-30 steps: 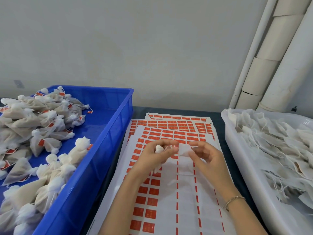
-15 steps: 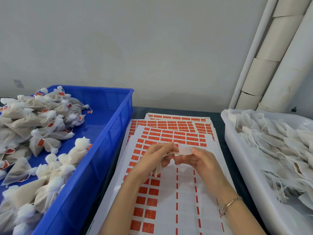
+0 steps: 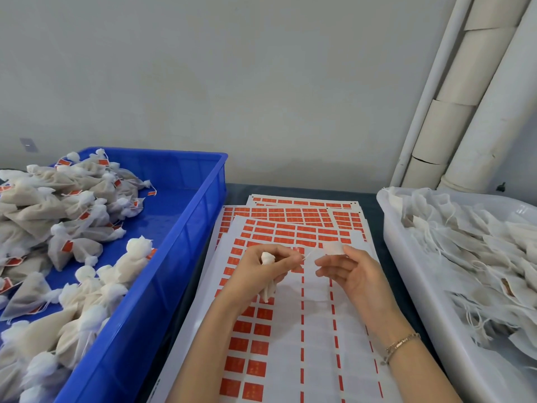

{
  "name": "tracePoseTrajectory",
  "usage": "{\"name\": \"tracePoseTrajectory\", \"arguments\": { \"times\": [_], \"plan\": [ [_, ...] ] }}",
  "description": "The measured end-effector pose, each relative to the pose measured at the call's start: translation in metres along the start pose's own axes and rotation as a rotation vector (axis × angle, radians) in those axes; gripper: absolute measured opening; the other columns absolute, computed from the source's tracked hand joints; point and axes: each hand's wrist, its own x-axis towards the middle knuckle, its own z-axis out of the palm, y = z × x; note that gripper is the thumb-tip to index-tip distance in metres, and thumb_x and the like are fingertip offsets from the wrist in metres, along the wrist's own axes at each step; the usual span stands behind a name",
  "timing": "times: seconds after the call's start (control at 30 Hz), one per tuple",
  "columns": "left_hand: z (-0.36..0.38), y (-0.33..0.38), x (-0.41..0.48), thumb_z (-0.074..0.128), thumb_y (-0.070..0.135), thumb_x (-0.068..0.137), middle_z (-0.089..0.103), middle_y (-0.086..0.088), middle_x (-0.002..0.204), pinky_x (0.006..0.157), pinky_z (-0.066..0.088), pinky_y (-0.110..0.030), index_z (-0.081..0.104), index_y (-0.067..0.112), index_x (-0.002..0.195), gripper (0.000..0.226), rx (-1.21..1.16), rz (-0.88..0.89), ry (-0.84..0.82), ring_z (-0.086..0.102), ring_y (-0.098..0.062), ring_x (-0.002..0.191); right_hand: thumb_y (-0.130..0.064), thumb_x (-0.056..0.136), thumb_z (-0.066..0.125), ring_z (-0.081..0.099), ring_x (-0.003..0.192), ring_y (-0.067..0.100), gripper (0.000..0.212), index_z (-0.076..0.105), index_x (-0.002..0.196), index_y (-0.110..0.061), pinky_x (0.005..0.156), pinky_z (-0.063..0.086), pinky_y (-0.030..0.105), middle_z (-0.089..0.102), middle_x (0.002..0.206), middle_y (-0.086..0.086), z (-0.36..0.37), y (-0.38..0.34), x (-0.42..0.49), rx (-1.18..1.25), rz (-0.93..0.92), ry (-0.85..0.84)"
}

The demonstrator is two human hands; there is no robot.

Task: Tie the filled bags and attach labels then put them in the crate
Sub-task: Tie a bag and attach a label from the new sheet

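- At 6 o'clock, I see the left hand point(image 3: 257, 273) clenched round a small filled bag point(image 3: 268, 258), above the label sheets point(image 3: 293, 359) on the desk point(image 3: 375, 219).
- Just beside it, the right hand point(image 3: 353, 274) pinches a white label point(image 3: 333, 248); a string point(image 3: 309, 255) joins label and bag.
- At 9 o'clock, the blue crate point(image 3: 165, 286) holds tied bags point(image 3: 74, 250).
- At 3 o'clock, the white tub point(image 3: 418, 286) holds loose bags point(image 3: 479, 251).

Glossy blue plastic crate point(image 3: 186, 251); gauzy cloth bags point(image 3: 78, 248) (matt); paper label sheets point(image 3: 316, 330).

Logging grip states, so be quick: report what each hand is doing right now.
Left hand: closed, gripping a small white bag.
Right hand: closed, pinching a pale tab on the bag's string.
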Motion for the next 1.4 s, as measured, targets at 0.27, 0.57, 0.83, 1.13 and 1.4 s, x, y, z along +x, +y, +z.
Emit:
{"name": "tracePoseTrajectory", "arguments": {
  "times": [0.27, 0.57, 0.83, 1.13, 1.4],
  "plan": [
    [0.004, -0.007, 0.005, 0.073, 0.031, 0.082, 0.069, 0.027, 0.077, 0.056, 0.045, -0.004, 0.071, 0.034, 0.075, 0.007, 0.195, 0.055, 0.038, 0.064, 0.008, 0.081, -0.032, 0.077, 0.075, 0.072, 0.082, 0.011, 0.019, 0.069, 0.094, -0.028, 0.073, 0.056, 0.027, 0.072, 0.088, -0.020, -0.009, 0.009, 0.002, -0.168, -0.109, 0.311],
    [0.018, -0.008, 0.004, 0.077, 0.024, 0.079, 0.069, 0.018, 0.075, 0.063, 0.048, -0.008, 0.071, 0.034, 0.074, 0.012, 0.184, 0.177, -0.037, 0.064, -0.002, 0.076, -0.027, 0.081, 0.073, 0.070, 0.072, 0.003, 0.009, 0.067, 0.088, -0.025, 0.056, 0.045, 0.003, 0.071, 0.079, -0.018, -0.001, 0.011, -0.005, -0.461, -0.209, 0.232],
    [0.019, -0.009, 0.004, 0.078, 0.024, 0.078, 0.071, 0.015, 0.075, 0.065, 0.051, -0.010, 0.072, 0.038, 0.072, 0.017, 0.216, 0.215, -0.027, 0.066, -0.006, 0.076, -0.025, 0.078, 0.076, 0.068, 0.072, 0.004, 0.010, 0.071, 0.086, -0.026, 0.059, 0.050, 0.009, 0.070, 0.085, -0.015, 0.002, 0.013, -0.005, -0.560, -0.225, 0.164],
    [0.022, -0.005, 0.003, 0.077, 0.022, 0.079, 0.070, 0.019, 0.071, 0.061, 0.048, -0.007, 0.071, 0.040, 0.070, 0.022, 0.177, 0.225, -0.010, 0.066, -0.003, 0.074, -0.028, 0.076, 0.075, 0.068, 0.074, 0.004, 0.012, 0.071, 0.088, -0.026, 0.061, 0.052, 0.012, 0.071, 0.085, -0.016, 0.003, 0.014, -0.004, -0.573, -0.224, 0.122],
    [0.021, -0.007, 0.005, 0.076, 0.021, 0.080, 0.070, 0.016, 0.072, 0.062, 0.047, -0.007, 0.071, 0.036, 0.071, 0.018, 0.174, 0.202, 0.018, 0.065, -0.003, 0.074, -0.026, 0.077, 0.076, 0.069, 0.070, 0.008, 0.010, 0.071, 0.085, -0.026, 0.058, 0.052, 0.013, 0.071, 0.080, -0.018, 0.003, 0.014, -0.003, -0.515, -0.201, 0.112]
  ]
}}
